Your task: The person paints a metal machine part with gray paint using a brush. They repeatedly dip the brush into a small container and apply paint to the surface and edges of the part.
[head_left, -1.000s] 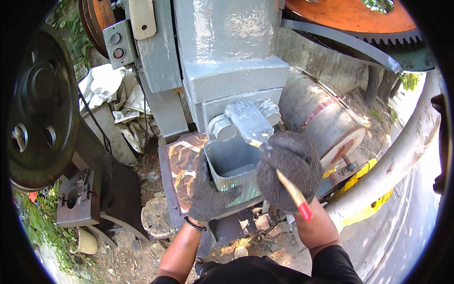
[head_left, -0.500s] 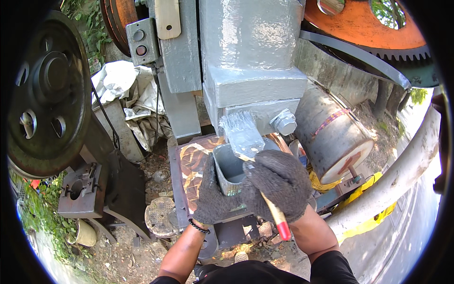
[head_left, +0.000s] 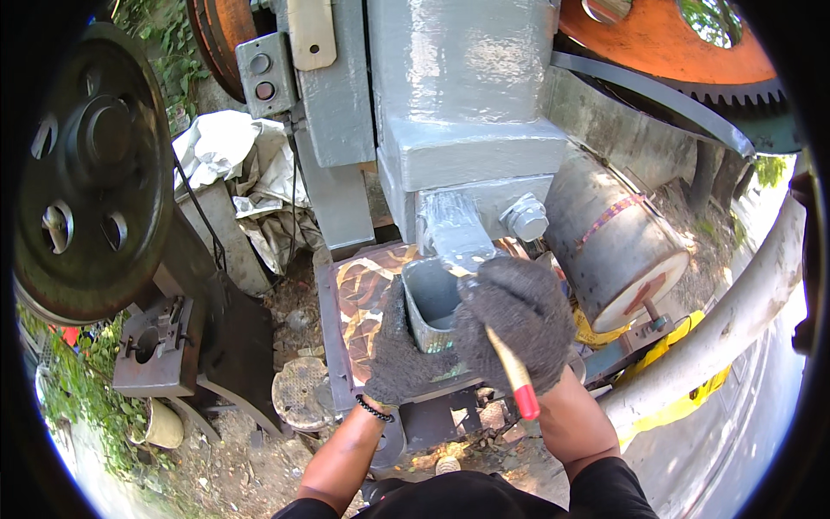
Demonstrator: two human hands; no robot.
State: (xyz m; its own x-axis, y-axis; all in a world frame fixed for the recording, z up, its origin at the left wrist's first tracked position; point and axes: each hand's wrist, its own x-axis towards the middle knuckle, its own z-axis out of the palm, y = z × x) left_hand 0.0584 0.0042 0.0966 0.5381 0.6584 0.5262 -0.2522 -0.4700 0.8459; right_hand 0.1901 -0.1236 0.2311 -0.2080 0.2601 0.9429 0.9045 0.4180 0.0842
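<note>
Grey-painted steel press machine (head_left: 467, 112), with a small grey paint-filled metal can (head_left: 430, 303) on its rusty bed.
The gloved right hand (head_left: 517, 322) is closed around a wide paintbrush with red-tipped wooden handle (head_left: 484, 298); the gloved left hand (head_left: 399, 355) clasps the can's side.

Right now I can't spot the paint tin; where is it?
The paint tin sits at the middle of the head view, gripped by the gloved left hand, just below the grey machine block and beside the right hand holding the brush.
</note>
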